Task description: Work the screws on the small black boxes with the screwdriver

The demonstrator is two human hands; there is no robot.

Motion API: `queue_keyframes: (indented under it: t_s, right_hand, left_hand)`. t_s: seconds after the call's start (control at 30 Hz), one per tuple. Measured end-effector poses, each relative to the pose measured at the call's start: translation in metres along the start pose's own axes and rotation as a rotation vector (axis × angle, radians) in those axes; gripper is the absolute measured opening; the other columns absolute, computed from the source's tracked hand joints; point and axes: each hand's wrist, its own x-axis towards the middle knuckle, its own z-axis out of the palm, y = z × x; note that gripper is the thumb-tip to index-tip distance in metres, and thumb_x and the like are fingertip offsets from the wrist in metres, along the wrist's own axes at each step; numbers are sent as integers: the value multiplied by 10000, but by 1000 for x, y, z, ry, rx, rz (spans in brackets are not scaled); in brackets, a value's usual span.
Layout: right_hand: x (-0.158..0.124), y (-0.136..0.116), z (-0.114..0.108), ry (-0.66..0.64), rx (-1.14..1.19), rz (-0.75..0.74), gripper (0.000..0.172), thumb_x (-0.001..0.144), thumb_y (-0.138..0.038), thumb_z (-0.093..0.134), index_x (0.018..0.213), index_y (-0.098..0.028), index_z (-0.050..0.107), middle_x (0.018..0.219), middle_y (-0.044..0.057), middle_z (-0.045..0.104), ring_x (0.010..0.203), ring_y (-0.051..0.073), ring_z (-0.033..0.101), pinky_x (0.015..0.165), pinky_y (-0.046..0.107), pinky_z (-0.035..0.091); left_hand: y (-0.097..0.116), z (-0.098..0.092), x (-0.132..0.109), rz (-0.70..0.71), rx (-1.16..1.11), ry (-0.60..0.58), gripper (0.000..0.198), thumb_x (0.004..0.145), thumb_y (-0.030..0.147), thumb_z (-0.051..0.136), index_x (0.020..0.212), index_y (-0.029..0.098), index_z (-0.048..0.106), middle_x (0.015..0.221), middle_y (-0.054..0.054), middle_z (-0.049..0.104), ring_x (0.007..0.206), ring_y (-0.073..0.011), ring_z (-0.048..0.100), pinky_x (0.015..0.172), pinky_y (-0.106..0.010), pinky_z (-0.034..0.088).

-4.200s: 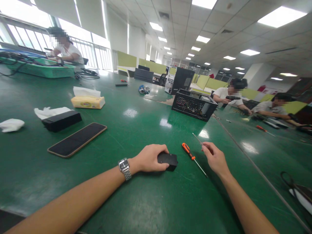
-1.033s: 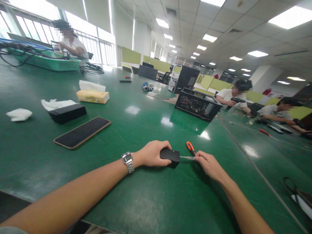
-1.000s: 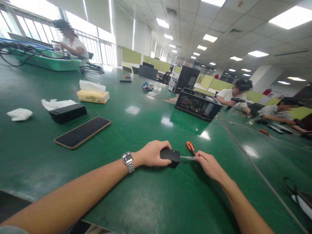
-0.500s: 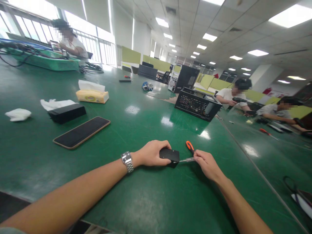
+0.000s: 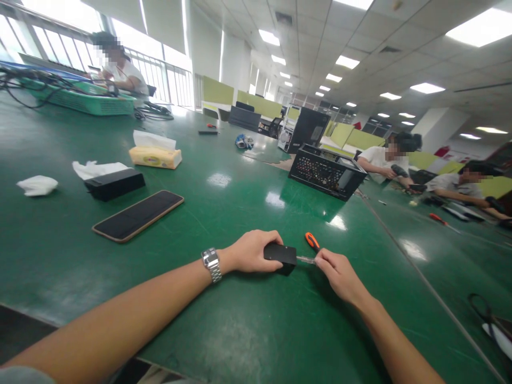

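Black box point(image 5: 285, 255) lies on green table point(image 5: 224, 330), long axis roughly left to right, left hand point(image 5: 255, 252) nearer and clasping its left end, while right hand point(image 5: 338, 269), just off its right end, pinches a thin driver point(image 5: 306, 260) aimed at that end, contact unclear.

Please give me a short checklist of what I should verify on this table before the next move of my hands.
1. Left hand grips the black box: ok, fingers and thumb around it.
2. Right hand holds the thin tool: ok, pinched at its near end.
3. Tool points at the box's end: ok.
4. Tip properly seated: cannot tell, too small to see.
5. Orange screwdriver out of the way: not ok, close by and partly hidden by the right hand.
6. Phone apart from both hands: ok.
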Motion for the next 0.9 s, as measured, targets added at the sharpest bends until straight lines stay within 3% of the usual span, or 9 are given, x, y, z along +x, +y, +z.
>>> queue_keyframes:
  t_s: [0.37, 0.7, 0.8, 0.9]
  right_hand:
    - [-5, -22, 11, 147, -149, -77, 247, 898, -394, 480, 745, -203, 518, 636, -13, 518, 569, 139, 471, 565, 262, 354]
    - [-5, -39, 23, 142, 63, -14, 214, 893, -377, 497, 817, -195, 581, 672, -6, 572, 585, 146, 521, 577, 260, 383]
    - [-3, -37, 23, 141, 51, -21, 209, 888, -362, 503, 820, -193, 607, 715, 13, 616, 626, 162, 555, 604, 268, 401]
    - [-3, -36, 23, 131, 48, -15, 208, 890, -359, 503, 832, -195, 616, 731, 18, 630, 640, 166, 564, 609, 270, 405]
  left_hand:
    - [-2, 2, 0, -12, -11, 19, 363, 741, 392, 668, 1026, 182, 591, 889, -29, 655, 759, -185, 607, 652, -240, 418]
    - [0, 2, 2, 9, -38, 13, 354, 732, 342, 681, 1029, 168, 599, 934, -43, 653, 823, -202, 610, 724, -265, 453]
    - [-2, -5, 1, 98, -117, 16, 510, 691, 304, 728, 1155, 169, 564, 1105, -68, 609, 966, -214, 583, 871, -297, 451]
    - [-5, -16, -9, 65, -175, 5, 687, 644, 302, 773, 1262, 176, 501, 1186, -81, 566, 1015, -217, 561, 910, -318, 446]
